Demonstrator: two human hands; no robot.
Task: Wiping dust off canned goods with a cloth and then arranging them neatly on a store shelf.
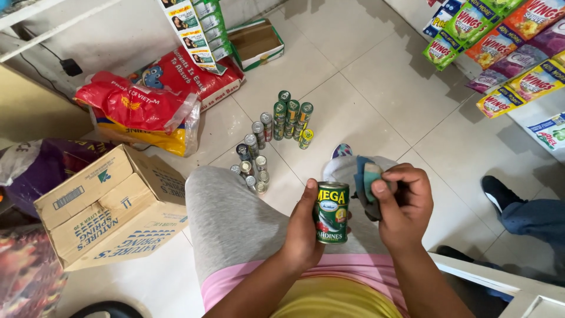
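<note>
Head view shows the left hand (303, 227) closed around a green sardine can (332, 212), upright over the lap, while the right hand (400, 203) pinches a blue-grey cloth (366, 182) just beside its top. Wiping goes best, I judge, with the can held steady and turned slowly under the cloth. Both forearms reach forward from the body, wrists bent inward; more cans (276, 132) stand on the tiled floor (365, 88).

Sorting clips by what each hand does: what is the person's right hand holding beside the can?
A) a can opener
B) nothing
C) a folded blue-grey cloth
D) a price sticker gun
C: the right hand grips a bunched blue-grey cloth next to the green can, which the left hand holds upright.
</note>
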